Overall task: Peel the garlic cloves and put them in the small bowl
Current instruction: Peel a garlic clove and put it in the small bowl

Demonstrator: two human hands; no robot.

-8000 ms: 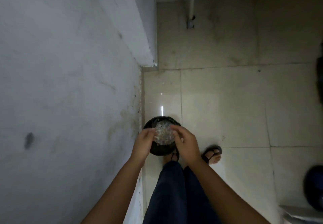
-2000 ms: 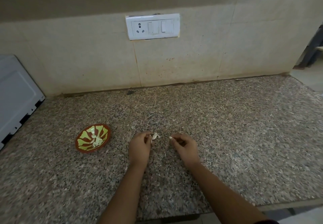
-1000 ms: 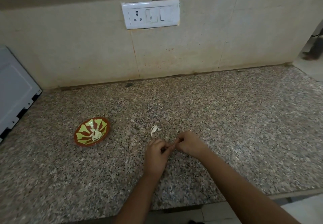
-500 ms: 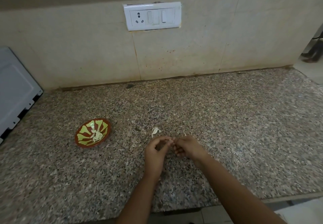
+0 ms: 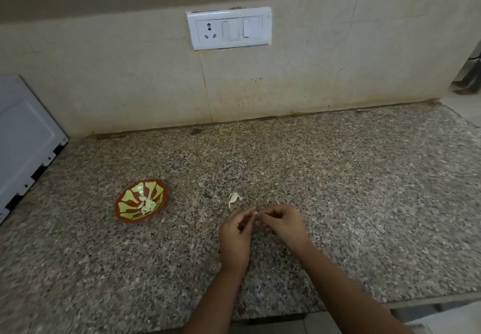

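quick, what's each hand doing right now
left hand: pinching a small garlic clove at its fingertips.
right hand: fingers curled, pinching the same garlic clove.

This looks like a home kitchen. A speckled granite counter (image 5: 338, 190) runs along a cream tiled wall (image 5: 130, 86), which is stained and spotted just above the counter's back edge. Higher over the counter, a white socket plate (image 5: 229, 28) is set into the tiles. A white appliance (image 5: 23, 135) stands at the counter's left end. On the counter, left of middle, a small painted bowl (image 5: 130, 221) holds pale garlic cloves (image 5: 149, 204). A scrap of peel (image 5: 234, 198) lies mid-counter. Near the counter's front, the left hand (image 5: 235, 237) and right hand (image 5: 282, 220) pinch a clove (image 5: 256, 213) between them.
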